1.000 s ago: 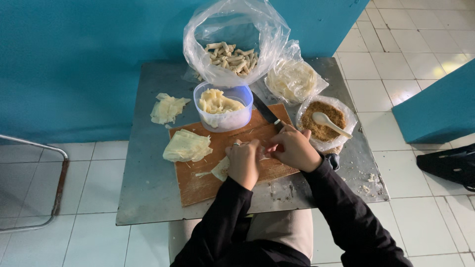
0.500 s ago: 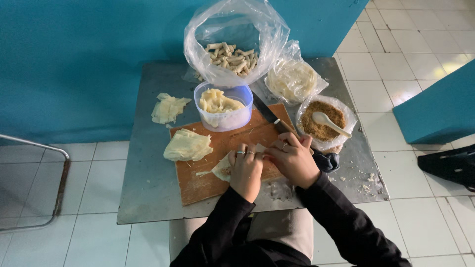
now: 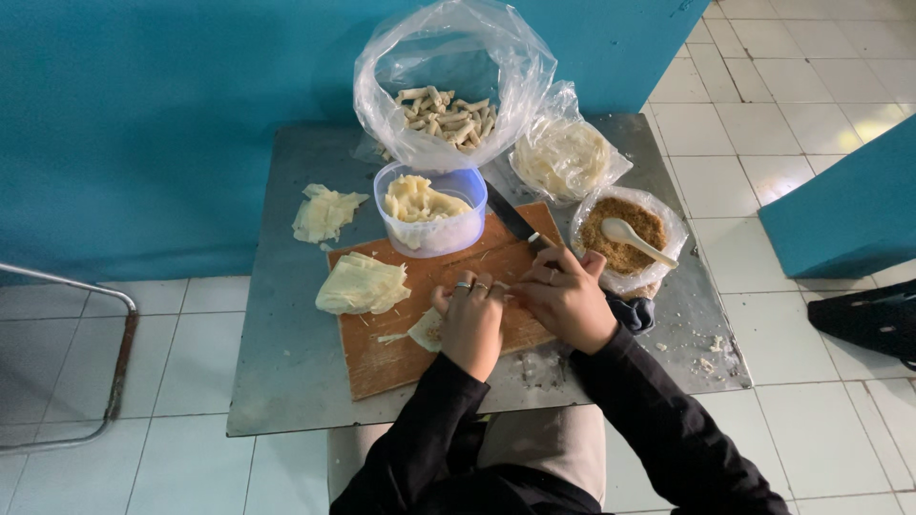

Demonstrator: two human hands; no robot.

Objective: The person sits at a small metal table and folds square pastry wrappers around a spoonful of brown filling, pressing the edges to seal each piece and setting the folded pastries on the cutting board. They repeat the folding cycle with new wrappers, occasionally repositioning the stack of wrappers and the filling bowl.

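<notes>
Both hands have slid toward six o'clock on the cutting board (image 3: 401,353). Left hand (image 3: 469,319) and right hand (image 3: 563,298) curl closed around a wrapper (image 3: 426,328), at nine o'clock from the left hand.

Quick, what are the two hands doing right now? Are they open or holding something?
Left hand: fingers curled, pressing on a thin pale dough wrapper on the brown wooden cutting board.
Right hand: fingers curled at the same spot; its grip is hidden.
</notes>
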